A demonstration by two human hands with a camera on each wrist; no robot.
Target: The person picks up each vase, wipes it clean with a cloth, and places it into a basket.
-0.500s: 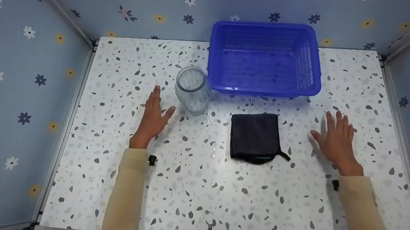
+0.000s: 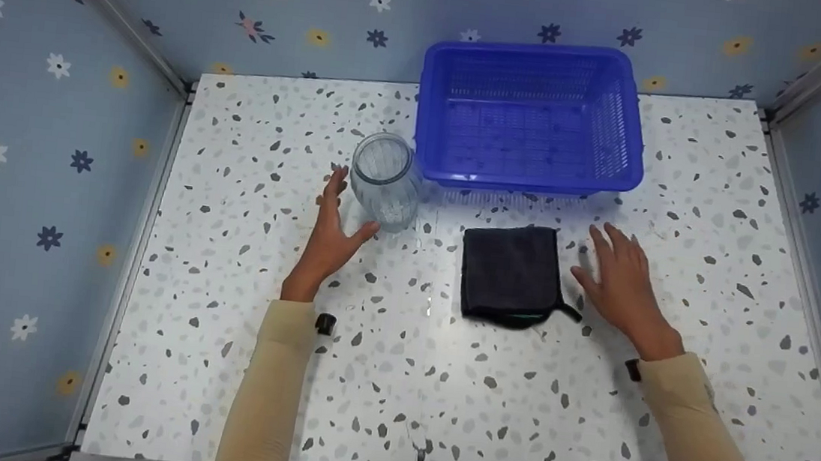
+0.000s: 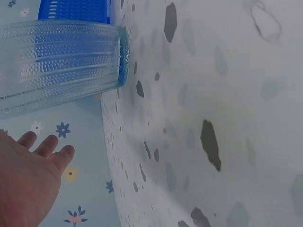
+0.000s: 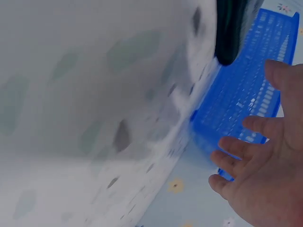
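A clear ribbed glass jar (image 2: pixel 390 202) stands upright on the speckled table, left of the blue basket. Close at its left side is my left hand (image 2: pixel 328 241), thumb and fingers spread apart with a gap between them and the glass. The left wrist view shows the jar (image 3: pixel 61 66) beyond the fingers. A folded dark cloth pouch (image 2: pixel 510 272) with a small loop at its right corner lies mid-table. My right hand (image 2: pixel 622 285) hovers just right of this pouch, fingers loosely extended and holding nothing. In the right wrist view the pouch's edge (image 4: pixel 229 33) appears at the top.
A blue plastic basket (image 2: pixel 524 185) with perforated sides sits at the back, behind the pouch and right beside the jar. Flower-patterned panels (image 2: pixel 53 188) enclose the table (image 2: pixel 363 407) at the back and both sides.
The left hand has moved right, nearer the jar. The right hand has moved left toward the pouch. The jar, pouch and basket have stayed in place.
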